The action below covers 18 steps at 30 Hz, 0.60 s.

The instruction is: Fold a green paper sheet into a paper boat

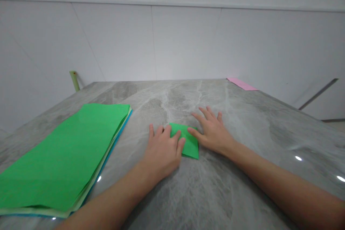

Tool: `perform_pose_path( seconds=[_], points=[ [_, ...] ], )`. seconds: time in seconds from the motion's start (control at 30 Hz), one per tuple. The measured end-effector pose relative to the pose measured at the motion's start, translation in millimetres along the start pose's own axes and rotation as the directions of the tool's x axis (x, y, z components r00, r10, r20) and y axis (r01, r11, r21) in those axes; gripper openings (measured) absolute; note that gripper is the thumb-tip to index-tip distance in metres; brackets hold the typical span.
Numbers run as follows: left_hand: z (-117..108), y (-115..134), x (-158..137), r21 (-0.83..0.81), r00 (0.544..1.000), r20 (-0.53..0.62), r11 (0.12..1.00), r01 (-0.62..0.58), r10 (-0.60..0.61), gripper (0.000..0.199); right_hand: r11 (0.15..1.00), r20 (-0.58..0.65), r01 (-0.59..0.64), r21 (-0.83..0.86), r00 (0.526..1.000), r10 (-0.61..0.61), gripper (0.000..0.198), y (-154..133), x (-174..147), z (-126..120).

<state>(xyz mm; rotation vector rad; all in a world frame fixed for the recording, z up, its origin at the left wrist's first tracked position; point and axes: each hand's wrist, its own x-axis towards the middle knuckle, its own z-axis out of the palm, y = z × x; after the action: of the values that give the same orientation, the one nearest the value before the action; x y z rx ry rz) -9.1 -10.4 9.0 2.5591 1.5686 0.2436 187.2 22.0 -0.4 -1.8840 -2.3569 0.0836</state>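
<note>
A: What is the largest thing in this view?
B: It is the white wall, which stands behind the grey, marble-patterned tabletop.

A: And what lies on the tabletop?
B: At the left there is a big paper stack. Its top sheet is bright green, and paler green and blue edges show under it.

A: How are the hands?
B: The left hand is released, palm down, its fingers spread over the left part of a small green paper. The right hand is also released and spread; its thumb is over the paper's right edge, but whether it presses there I cannot tell.

A: Where exactly is this small green paper?
B: It lies on the tabletop between the two hands, partly covered by them, to the right of the stack.

A: Is there something smaller to the eye?
B: Yes, the pink paper, at the far right corner.
</note>
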Motion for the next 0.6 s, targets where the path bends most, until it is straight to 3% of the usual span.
perform_pose_path(
  seconds=[0.1,0.2,0.3,0.43,0.5,0.6],
  points=[
    [-4.7,-5.0,4.2,-0.003,0.997,-0.046,0.999,0.055,-0.055,0.041,0.992,0.062,0.093,0.088,0.993,-0.099,0.077,-3.2,-4.9,-2.8],
    [-3.1,-10.9,7.2,-0.113,0.994,-0.068,0.991,0.076,-0.084,0.048,0.994,0.185,-0.015,0.105,0.983,-0.004,0.087,-0.6,-2.7,0.9],
    [2.3,-15.7,8.6,-0.262,0.994,-0.066,0.962,0.07,-0.09,0.049,0.992,0.189,-0.099,0.08,0.978,0.082,0.1,5.9,3.7,6.8],
    [10.3,-18.2,7.0,-0.28,0.99,0.001,0.951,-0.134,0.14,0.032,0.989,0.186,-0.129,0.07,0.976,0.114,0.105,11.4,7.4,10.7],
    [13.1,-17.7,5.2,-0.211,0.967,0.072,0.951,-0.224,0.244,0.045,0.987,0.187,-0.152,0.06,0.973,0.138,0.103,12.1,7.1,10.1],
    [15.1,-16.1,3.1,-0.115,0.96,0.156,0.969,-0.217,0.234,0.052,0.977,0.18,-0.213,0.029,0.962,0.205,0.098,11.7,5.6,8.5]
  ],
)
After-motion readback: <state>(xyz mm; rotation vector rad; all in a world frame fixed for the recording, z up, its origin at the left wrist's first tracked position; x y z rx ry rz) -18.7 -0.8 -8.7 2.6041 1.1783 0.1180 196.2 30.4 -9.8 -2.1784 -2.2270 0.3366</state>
